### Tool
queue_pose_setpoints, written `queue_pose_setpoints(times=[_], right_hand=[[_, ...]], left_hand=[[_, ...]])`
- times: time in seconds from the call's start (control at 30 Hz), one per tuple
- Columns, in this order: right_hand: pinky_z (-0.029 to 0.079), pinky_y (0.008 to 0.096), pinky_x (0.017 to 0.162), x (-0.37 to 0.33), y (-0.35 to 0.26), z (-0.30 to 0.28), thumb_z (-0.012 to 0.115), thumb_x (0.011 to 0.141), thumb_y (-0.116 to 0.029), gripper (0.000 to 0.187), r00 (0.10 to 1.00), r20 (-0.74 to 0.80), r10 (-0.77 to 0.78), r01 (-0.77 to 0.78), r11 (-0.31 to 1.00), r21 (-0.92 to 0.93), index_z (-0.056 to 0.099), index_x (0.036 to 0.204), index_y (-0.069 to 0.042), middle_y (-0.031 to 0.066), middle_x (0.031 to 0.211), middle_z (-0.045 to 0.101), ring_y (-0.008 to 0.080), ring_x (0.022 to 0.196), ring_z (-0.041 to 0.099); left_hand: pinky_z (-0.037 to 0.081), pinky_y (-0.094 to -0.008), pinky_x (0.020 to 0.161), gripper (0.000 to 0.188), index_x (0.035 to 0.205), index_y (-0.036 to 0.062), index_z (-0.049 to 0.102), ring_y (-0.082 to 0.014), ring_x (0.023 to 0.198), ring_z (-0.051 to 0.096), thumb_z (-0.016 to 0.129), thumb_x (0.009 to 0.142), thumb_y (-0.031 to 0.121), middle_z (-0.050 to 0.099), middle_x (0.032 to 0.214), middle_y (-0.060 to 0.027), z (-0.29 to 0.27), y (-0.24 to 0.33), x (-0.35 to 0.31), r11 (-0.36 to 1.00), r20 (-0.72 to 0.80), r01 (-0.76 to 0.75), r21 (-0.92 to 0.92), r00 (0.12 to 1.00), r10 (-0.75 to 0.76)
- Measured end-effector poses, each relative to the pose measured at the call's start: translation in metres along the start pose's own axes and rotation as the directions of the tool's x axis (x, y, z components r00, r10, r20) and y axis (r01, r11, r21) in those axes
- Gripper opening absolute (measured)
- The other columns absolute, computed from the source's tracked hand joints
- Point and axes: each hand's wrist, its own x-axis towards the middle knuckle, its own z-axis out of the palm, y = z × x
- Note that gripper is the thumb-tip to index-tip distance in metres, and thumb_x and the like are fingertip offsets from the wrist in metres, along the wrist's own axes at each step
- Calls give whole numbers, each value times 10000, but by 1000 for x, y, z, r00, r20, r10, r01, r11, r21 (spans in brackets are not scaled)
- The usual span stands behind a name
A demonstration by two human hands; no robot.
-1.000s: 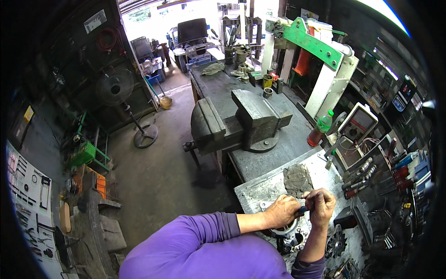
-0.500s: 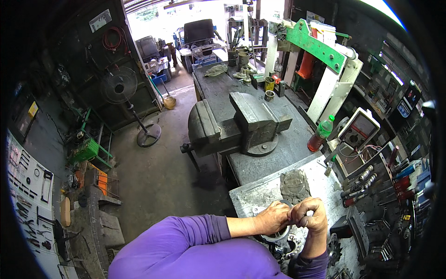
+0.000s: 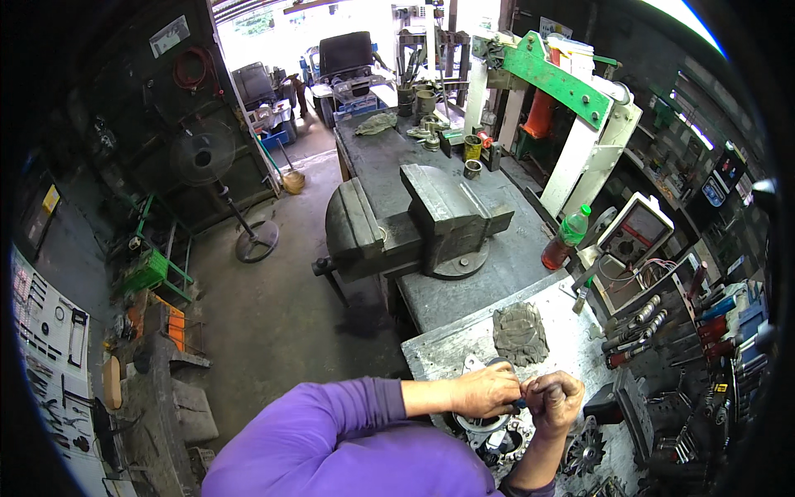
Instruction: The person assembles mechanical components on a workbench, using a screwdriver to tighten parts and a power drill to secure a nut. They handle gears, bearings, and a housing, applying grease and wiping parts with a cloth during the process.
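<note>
Both hands are over the metal-topped bench (image 3: 435, 348) at my front right. My left hand (image 3: 487, 391) has its fingers drawn together above the near edge of a round metal housing (image 3: 482, 424). Right beside it, my right hand (image 3: 553, 402) is curled into a fist, thumb side up. Something small and dark bluish shows between the two hands; what it is stays hidden by the fingers. Below the hands lies another metal part with holes (image 3: 517, 439). A finned metal wheel (image 3: 586, 449) lies to the right of my right wrist.
Beyond the hands lies a crumpled grey rag (image 3: 520, 333). A large bench vise (image 3: 439, 224) stands on the dark workbench (image 3: 381, 157). At right are a bottle with red liquid (image 3: 566, 240), a meter box (image 3: 636, 236), and several sockets and hand tools (image 3: 638, 327).
My left hand has shifted slightly and its fingers now reach toward the right fist. The right hand has lowered a little. The whole view has shifted slightly.
</note>
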Motion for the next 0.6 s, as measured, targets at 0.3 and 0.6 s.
queue_pose_setpoints(times=[0.3, 0.6], right_hand=[[543, 373, 653, 26, -23, 6, 824, 907, -336, 409, 797, 597, 89, -53, 996, -78, 735, 788, 45, 138, 707, 702, 266, 648, 687], [569, 400, 674, 59, -17, -14, 842, 903, -233, 278, 447, 889, 97, -256, 966, 24, 763, 871, 32, 149, 781, 744, 305, 695, 726]], left_hand=[[291, -654, 1211, 417, 1258, 149, 708, -298, 1452, 475, 764, 863, 273, 659, 1383, -55, 15, 4, -19, 974, 105, 132, 183, 983, -153], [278, -631, 1224, 452, 1284, 153, 710, -282, 1465, 472, 765, 856, 287, 652, 1445, -32, -5, -11, -2, 999, 355, -33, 23, 935, 23]])
